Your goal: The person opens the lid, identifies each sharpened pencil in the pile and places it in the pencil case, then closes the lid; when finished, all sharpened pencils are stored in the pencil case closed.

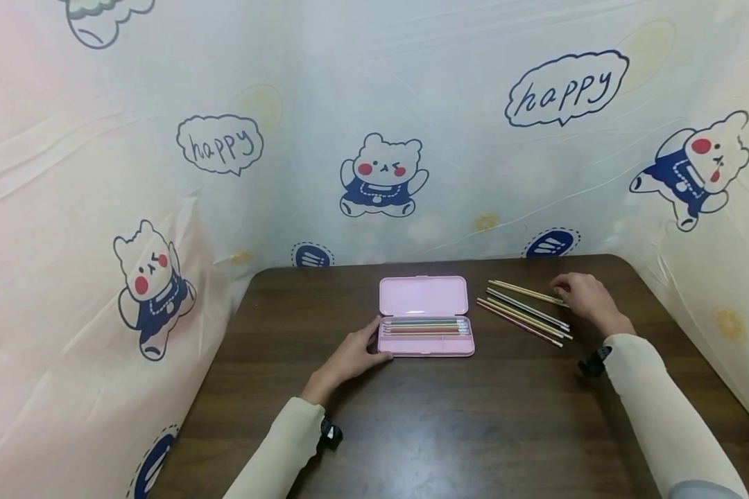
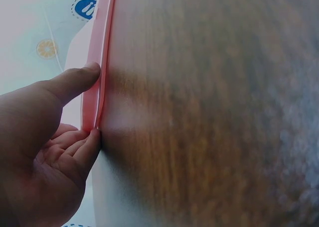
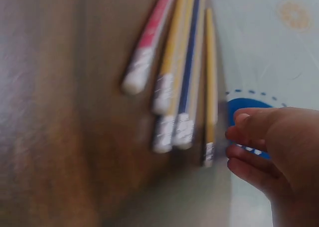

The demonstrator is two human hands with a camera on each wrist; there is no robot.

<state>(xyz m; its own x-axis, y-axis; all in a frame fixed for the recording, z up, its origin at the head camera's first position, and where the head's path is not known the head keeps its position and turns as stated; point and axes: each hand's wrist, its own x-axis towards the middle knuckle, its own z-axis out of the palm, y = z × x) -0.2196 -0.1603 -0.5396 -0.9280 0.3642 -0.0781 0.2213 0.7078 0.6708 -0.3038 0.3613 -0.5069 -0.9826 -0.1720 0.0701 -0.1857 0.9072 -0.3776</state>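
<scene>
An open pink pencil case [image 1: 426,348] lies on the table, with several pencils [image 1: 421,331] in a row inside it. My left hand [image 1: 356,355] holds the case's left end. In the left wrist view, its thumb [image 2: 79,82] presses on the long front wall and the fingertips touch the corner. To the right of the case, several loose pencils [image 1: 524,315] are fanned out, yellow, dark blue and pink with white erasers in the right wrist view. My right hand [image 1: 588,299] is beside the eraser end of the farthest yellow pencil [image 3: 210,87], fingers loosely bent, holding nothing.
The brown wooden table [image 1: 449,423] ends at a back edge just behind the case lid [image 1: 423,296]. A pale printed curtain [image 1: 274,173] hangs behind the table and along both sides. A dark wrist device [image 1: 332,433] sits on each sleeve.
</scene>
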